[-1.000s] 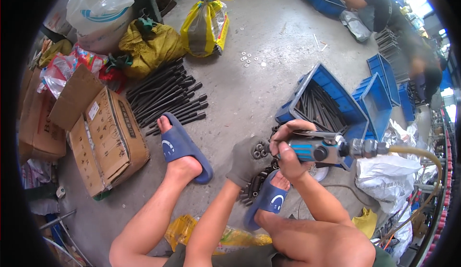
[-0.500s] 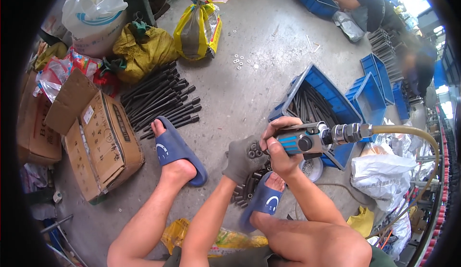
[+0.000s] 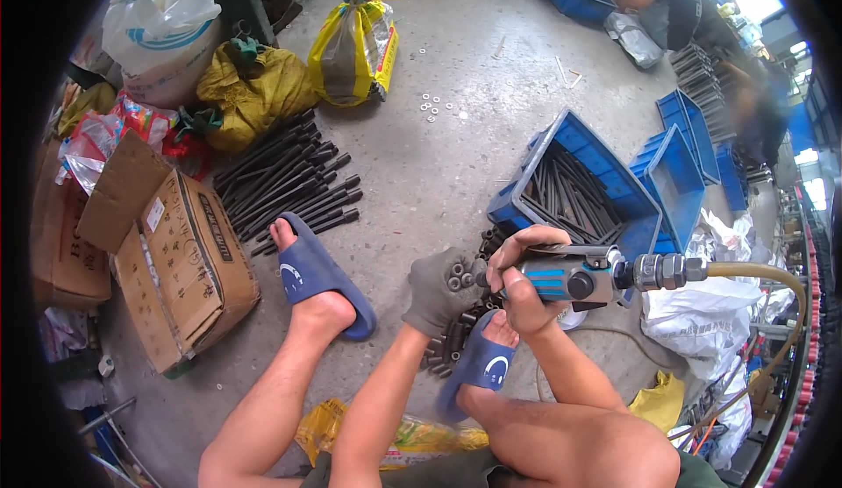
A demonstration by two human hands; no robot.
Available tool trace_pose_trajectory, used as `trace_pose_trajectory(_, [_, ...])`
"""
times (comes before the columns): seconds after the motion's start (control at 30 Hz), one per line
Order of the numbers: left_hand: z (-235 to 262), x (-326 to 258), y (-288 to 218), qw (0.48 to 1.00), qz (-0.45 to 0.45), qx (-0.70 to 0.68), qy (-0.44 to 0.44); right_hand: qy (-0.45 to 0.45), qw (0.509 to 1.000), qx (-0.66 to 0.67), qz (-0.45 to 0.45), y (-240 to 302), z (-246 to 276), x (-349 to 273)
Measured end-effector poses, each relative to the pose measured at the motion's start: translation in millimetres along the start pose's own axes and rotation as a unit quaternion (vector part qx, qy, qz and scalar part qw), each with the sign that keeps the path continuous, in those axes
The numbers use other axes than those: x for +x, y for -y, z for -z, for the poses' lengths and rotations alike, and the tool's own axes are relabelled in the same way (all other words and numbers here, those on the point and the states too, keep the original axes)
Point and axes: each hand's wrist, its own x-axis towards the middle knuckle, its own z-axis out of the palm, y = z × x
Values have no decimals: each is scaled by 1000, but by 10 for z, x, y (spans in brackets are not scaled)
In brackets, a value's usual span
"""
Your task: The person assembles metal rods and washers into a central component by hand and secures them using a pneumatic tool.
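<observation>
My left hand [image 3: 431, 293], in a grey glove, is closed around several small dark metal nuts [image 3: 457, 279], their holes facing up. My bare right hand [image 3: 526, 299] grips a grey and blue air ratchet wrench [image 3: 561, 284], its body lying level and its fitting end pointing right. The tool's front end meets the nuts at my left fingers; whether one is seated on it I cannot tell. Beneath my hands, a pile of short black sleeves [image 3: 452, 343] lies on the floor beside my right slipper [image 3: 481, 370].
A yellowish hose [image 3: 763, 271] curves from the tool down the right side. Ahead stands a blue bin [image 3: 513, 206] of dark rods. Left are black rods [image 3: 285, 181], a cardboard box [image 3: 189, 269] and a yellow sack [image 3: 254, 93]. A co-worker [image 3: 662, 1] sits at far right.
My right hand and the air ratchet wrench have shifted slightly right and down. My left hand still holds the nuts in nearly the same place. The whole view has tilted a little.
</observation>
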Motion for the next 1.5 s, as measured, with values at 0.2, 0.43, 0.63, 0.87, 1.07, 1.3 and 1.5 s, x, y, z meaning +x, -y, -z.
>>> trace_pose_trajectory(0.2, [39, 15, 28, 999, 25, -7, 25, -2, 1000, -16, -6, -36, -69, 2])
trace_pose_trajectory(0.43, [82, 47, 41, 999, 24, -2, 37, 17, 999, -26, 20, -107, -56, 21])
trace_pose_trajectory(0.63, [80, 59, 42, 998, 40, 0, 55, -29, 1000, -3, 6, 73, -59, 123])
trace_pose_trajectory(0.87, [22, 56, 195, 999, 14, -30, 41, 41, 999, -12, 11, -69, -99, 30])
trace_pose_trajectory(1.07, [23, 135, 119, 999, 8, -3, 50, 29, 999, 12, 43, -184, -93, 49])
trace_pose_trajectory(1.3, [51, 162, 17, 996, 20, 49, 68, 25, 998, 49, 20, -79, -101, 91])
trace_pose_trajectory(1.5, [79, 201, -100, 996, 0, 75, 48, -51, 999, 2, 4, 105, -185, 139])
